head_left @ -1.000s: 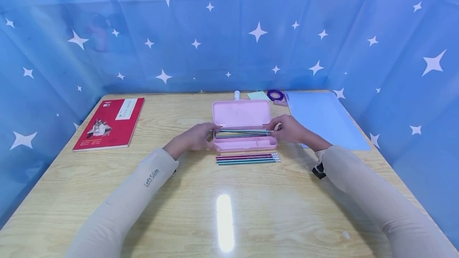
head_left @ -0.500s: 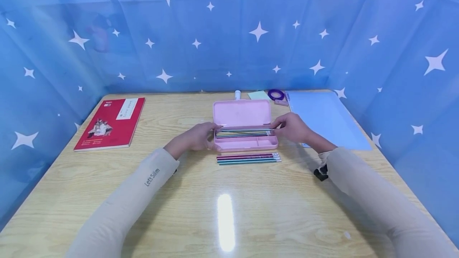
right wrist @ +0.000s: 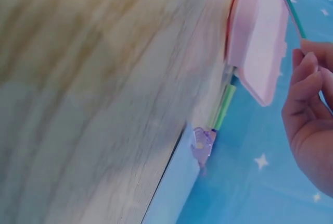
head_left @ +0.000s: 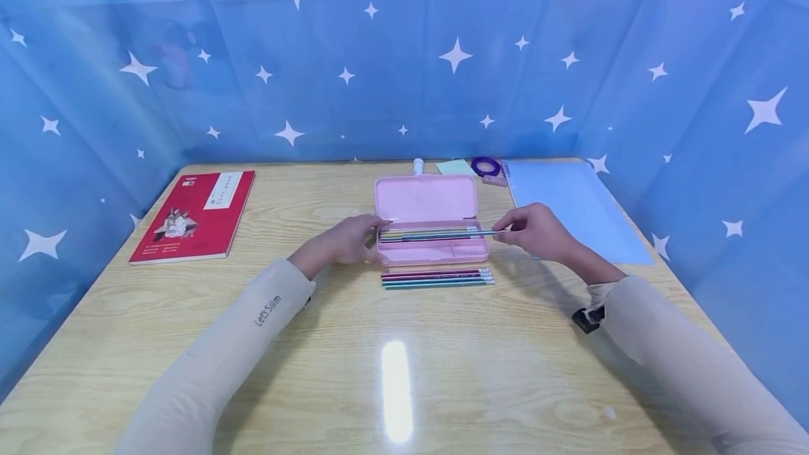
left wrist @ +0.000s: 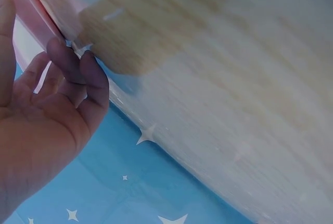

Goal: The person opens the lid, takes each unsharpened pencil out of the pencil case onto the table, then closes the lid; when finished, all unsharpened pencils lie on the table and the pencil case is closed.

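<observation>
An open pink pencil case lies on the table, its lid tipped back, with several pencils in the long compartment. My left hand holds the case by its left end; the left wrist view shows the curled fingers beside the pink edge. Between thumb and fingers, my right hand pinches the end of a green pencil, just right of the case. That pencil stretches leftward over the case. In front of the case, several red and teal pencils lie in a row, white erasers to the right.
A red book lies at the left. Behind the case are a white bottle-like object, a pale green paper, a purple tape roll and a small mauve block. A pale blue spiral pad lies at the right.
My right hand has moved right, away from the case's right end, drawing the green pencil partly out past it. The left hand stays at the case's left end.
</observation>
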Motion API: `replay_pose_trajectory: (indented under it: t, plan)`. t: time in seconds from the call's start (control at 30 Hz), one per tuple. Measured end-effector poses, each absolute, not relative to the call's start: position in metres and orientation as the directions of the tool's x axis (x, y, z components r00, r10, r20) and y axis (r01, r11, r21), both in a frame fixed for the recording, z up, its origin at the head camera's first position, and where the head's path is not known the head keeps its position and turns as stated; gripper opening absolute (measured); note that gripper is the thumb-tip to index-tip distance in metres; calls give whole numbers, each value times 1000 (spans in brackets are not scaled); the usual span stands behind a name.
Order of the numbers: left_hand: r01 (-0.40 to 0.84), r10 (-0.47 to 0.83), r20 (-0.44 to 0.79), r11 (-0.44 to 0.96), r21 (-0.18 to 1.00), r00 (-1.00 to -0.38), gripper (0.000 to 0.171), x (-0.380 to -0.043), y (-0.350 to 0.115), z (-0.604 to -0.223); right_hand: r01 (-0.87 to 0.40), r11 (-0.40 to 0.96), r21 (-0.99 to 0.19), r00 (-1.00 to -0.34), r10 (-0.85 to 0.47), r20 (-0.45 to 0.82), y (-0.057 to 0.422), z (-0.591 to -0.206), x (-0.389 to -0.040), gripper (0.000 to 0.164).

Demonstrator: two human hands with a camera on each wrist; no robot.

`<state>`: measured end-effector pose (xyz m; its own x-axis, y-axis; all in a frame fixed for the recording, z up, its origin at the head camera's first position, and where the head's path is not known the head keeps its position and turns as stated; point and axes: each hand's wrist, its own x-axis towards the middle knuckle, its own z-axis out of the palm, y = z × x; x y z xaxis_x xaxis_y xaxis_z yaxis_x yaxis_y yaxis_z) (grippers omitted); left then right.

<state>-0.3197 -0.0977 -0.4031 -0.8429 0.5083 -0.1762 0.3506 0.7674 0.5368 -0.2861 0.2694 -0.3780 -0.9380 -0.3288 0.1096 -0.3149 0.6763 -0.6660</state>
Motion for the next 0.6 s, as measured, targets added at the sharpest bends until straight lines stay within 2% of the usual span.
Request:
replay_pose_trajectory:
  t: [0.6]
  plan:
    - [349, 509, -172, 763, 544, -844, 96, -322, -98, -405, -333, 571, -750, -903, -422, 79, 270, -376, -243, 9]
